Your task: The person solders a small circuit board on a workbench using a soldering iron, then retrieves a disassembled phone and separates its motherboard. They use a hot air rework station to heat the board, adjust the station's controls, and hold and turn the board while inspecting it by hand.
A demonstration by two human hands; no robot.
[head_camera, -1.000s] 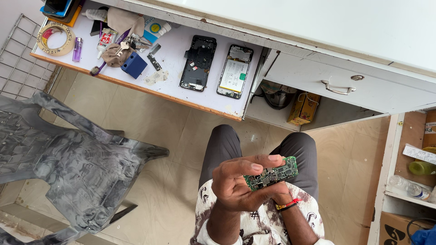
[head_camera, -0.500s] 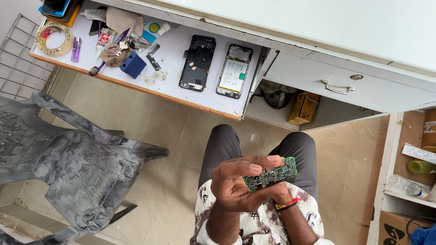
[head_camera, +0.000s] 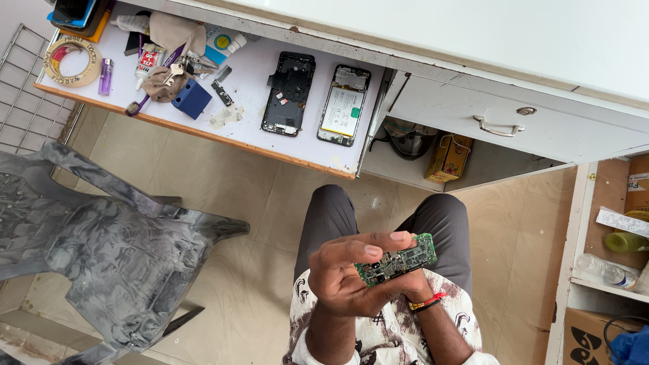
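Note:
Over my lap I hold a small green circuit board (head_camera: 399,259) with both hands. My left hand (head_camera: 341,277) wraps around its left end, with the thumb and fingertips on the top edge. Most of my right hand (head_camera: 411,286) is hidden beneath the board and supports it from below. A red and black band (head_camera: 426,302) circles the right wrist. My knees in grey trousers (head_camera: 331,216) point toward a pulled-out white shelf (head_camera: 250,128). On that shelf lie a black phone back frame (head_camera: 289,93) and an opened phone (head_camera: 344,105) with its battery showing.
The shelf's left part carries a tape roll (head_camera: 69,61), a purple lighter (head_camera: 105,76), a glue tube, keys, a blue box (head_camera: 192,99) and cloth. A grey plastic chair (head_camera: 101,236) stands to my left. A white drawer (head_camera: 500,125) is ahead; shelves with bottles are at right.

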